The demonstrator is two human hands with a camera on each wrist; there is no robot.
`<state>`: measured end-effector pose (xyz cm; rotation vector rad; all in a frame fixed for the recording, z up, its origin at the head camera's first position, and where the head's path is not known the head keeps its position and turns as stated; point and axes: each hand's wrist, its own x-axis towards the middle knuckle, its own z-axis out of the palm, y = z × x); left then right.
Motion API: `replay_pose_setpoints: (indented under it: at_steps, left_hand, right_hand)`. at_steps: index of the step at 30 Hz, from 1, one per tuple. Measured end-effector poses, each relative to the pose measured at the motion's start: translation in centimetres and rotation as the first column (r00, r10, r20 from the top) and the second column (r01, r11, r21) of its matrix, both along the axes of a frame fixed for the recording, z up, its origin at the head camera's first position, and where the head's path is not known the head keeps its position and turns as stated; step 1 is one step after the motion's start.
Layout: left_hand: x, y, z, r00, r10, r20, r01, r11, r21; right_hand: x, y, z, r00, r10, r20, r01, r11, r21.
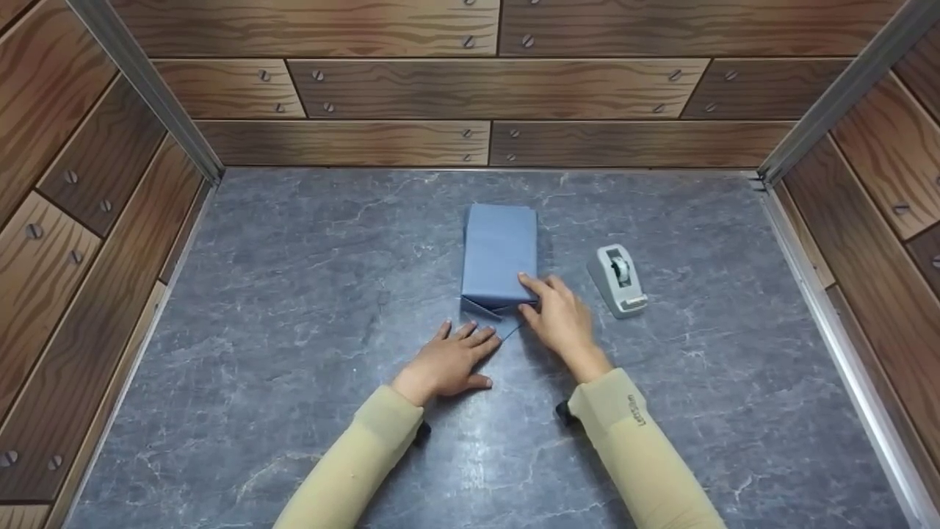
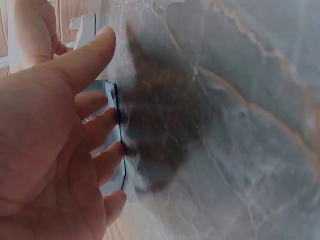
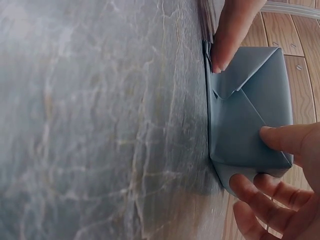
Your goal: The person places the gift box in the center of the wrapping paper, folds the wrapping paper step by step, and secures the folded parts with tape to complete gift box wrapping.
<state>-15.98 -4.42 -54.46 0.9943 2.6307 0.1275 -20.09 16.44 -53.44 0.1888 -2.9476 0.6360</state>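
Observation:
A box wrapped in blue paper (image 1: 499, 250) lies on the marbled tabletop, its near end partly folded. At that end, a pointed paper flap (image 1: 507, 325) spreads out low on the table. My left hand (image 1: 449, 360) has its fingers extended, with the fingertips touching this flap. The right hand (image 1: 562, 316) holds the box's near right corner. In the right wrist view, its thumb (image 3: 282, 137) presses the folded end while the other fingers (image 3: 262, 202) curve against the side. The left wrist view shows the left hand's palm and the flap's edge beyond the fingertips.
A grey tape dispenser (image 1: 617, 283) stands to the right of the box. Wood-patterned walls (image 1: 470, 88) enclose the back and both sides of the tabletop (image 1: 294, 294). Metal rails (image 1: 844, 353) run along the sides.

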Motion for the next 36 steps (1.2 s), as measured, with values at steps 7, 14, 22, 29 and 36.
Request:
replay_pose_setpoints:
  at_steps: [7,14,22,29,36]
  left_hand:
    - [0.2,0.2,-0.1,0.999,0.013,-0.033,-0.013,1.0,-0.013]
    - [-0.5,-0.5,-0.3,0.995,0.023,-0.096,-0.023,1.0,-0.003]
    - [-1.1,-1.0,-0.3,0.994,0.062,-0.094,-0.057,0.997,0.052]
    - [-0.9,-0.4,-0.1,0.99,0.016,-0.141,-0.014,1.0,0.011]
    - [-0.6,-0.4,0.0,0.992,-0.037,-0.117,0.033,0.999,-0.031]
  right_hand:
    - [0.0,0.0,0.0,1.0,0.003,0.003,-0.003,1.0,-0.005]
    - [0.1,-0.1,0.0,1.0,0.015,-0.017,-0.015,1.0,-0.004]
    - [0.1,-0.2,0.0,1.0,0.002,-0.02,-0.002,1.0,-0.006]
    - [0.0,0.0,-0.1,1.0,0.003,-0.01,-0.003,1.0,-0.009]
    - [0.0,0.1,-0.1,1.0,0.01,-0.017,-0.01,1.0,-0.007]
